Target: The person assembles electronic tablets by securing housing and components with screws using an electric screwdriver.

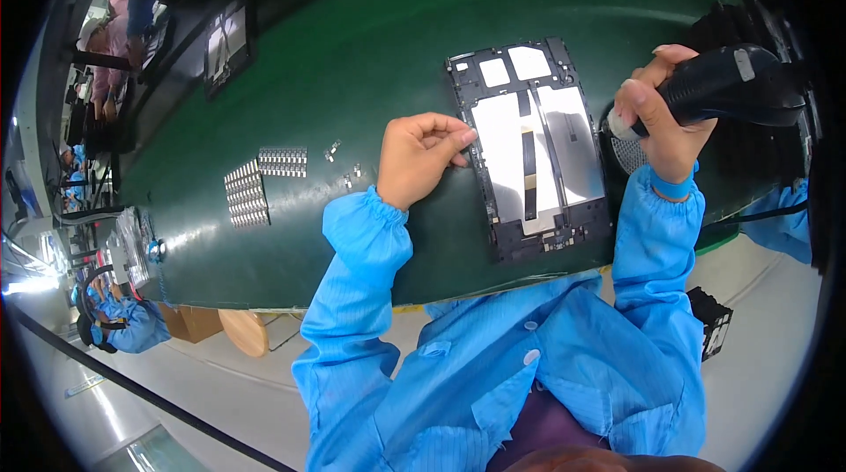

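Note:
An opened tablet (577,155) lies on the green work surface in front of me, its black frame around shiny silver panels and dark flat cables. My left hand (419,155) is at its left edge, thumb and forefinger pinched together; what they hold, if anything, is too small to make out. To the right of the tablet, my right hand (661,115) is closed around a bulky black device that looks like a hand-held scanner (736,89). Beneath that hand, a round grey perforated piece (628,155) partly shows.
Left of my left hand lie two groups of small metal parts in rows (247,194), with a few loose small parts (333,150) nearby. Another dark panel (226,47) stands far left. A wooden stool (242,333) is below the table edge. Other people (132,327) are at the left.

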Tool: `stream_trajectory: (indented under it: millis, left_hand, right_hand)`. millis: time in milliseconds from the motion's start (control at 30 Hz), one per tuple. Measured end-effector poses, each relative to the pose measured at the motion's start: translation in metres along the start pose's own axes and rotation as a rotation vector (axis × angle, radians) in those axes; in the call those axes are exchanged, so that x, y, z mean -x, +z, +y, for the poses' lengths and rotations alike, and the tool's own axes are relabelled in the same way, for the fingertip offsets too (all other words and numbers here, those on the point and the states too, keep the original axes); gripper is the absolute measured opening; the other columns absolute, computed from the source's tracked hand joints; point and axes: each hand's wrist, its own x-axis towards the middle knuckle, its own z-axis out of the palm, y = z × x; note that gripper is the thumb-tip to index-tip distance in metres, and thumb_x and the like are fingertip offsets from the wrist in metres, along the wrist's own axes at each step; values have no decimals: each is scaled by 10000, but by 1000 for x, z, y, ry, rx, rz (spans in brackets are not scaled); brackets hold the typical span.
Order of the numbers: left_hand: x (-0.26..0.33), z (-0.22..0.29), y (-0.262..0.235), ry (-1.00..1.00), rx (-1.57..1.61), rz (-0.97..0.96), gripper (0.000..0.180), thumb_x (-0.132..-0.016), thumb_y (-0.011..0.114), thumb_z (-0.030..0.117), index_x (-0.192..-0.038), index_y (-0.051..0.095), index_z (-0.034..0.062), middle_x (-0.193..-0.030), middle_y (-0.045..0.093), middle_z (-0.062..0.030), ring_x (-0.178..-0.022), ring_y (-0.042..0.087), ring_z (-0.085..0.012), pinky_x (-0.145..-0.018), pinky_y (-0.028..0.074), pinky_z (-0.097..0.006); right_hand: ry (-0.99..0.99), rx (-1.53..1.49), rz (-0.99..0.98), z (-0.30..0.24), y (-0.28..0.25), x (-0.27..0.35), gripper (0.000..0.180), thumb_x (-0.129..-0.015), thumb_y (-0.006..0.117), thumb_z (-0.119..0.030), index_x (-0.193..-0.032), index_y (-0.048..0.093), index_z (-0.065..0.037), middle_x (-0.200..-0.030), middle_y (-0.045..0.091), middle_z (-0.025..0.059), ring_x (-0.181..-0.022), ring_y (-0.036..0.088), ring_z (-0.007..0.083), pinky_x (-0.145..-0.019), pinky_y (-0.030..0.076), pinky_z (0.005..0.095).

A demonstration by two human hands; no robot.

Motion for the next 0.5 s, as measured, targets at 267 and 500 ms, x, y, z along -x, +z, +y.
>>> stream_trajectory:
  millis: [267, 500]
  left_hand:
    - [-14, -15, -3, 203, -307, 65, 155, -793, 677, 92, -893, 638, -20, -726, 630, -36, -581, 560, -68, -511, 438, -175]
    - [-12, -1, -6, 57, -88, -12, 125, -781, 673, 59, -836, 638, -47, -703, 620, -45, -576, 559, -57, -513, 448, -187]
  right_hand:
    - [-38, 16, -55, -14, 21, 4, 393, -708, 737, -46, -1051, 546, -37, -623, 584, 50, -526, 571, 130, -524, 458, 212]
    - [21, -78, -177, -22, 74, 1, 405, -720, 697, 23, -1073, 502, -10, -638, 573, 57, -533, 555, 106, -504, 445, 213]
